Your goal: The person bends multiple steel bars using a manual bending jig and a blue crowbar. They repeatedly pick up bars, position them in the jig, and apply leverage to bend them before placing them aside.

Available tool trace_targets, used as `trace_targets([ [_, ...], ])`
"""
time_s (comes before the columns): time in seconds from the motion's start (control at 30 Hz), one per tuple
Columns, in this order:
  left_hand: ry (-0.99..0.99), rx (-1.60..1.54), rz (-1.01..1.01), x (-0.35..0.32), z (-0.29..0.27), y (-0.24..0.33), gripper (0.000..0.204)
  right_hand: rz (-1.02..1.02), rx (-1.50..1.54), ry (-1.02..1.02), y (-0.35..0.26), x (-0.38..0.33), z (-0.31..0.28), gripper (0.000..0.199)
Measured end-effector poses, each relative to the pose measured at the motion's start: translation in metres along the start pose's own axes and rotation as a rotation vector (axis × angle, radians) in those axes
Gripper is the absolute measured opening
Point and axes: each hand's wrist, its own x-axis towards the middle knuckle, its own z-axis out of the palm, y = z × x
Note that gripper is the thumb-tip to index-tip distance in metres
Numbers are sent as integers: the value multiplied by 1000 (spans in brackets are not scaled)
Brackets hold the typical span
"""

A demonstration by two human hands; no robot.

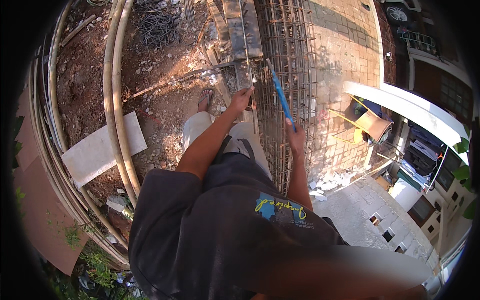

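My right hand [296,136] is wrapped round the lower end of a long blue bar [281,95] with a bare grey tip. The bar slants up and left over a long cage of tied rebar [287,45]. My left hand [242,99] is closed on a thin steel rod [246,37]. That rod runs lengthwise over a dark, nail-marked wooden board [254,32], and its near end points back toward my legs. A small pale spot shows where the rod passes my left fingertips; its kind is too small to make out.
Bamboo poles [114,90] and a pale flat sheet [100,152] lie on the reddish rubble at left. Coiled wire [157,27] rests at the far left. Thin wood strips [180,80] cross the ground ahead. A yellow-framed wheelbarrow [372,125] stands on the paving at right.
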Motion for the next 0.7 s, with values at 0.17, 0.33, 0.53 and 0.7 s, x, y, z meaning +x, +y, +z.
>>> trace_targets([
  [0.17, -44, -300, -125, -24, 5, 28, 46, -180, -48, -144, -4, 98, -10, 71],
  [0.33, 50, -141, -130, -43, 8, 56, 43, -251, -187, -307, -34, 180, -37, 70],
  [0.53, 44, -160, -122, -39, 12, 46, 44, -479, -369, -357, -61, 226, -54, 73],
  [0.7, 54, -156, -85, -28, 12, 27, 46, -474, -405, -414, -76, 259, -65, 75],
])
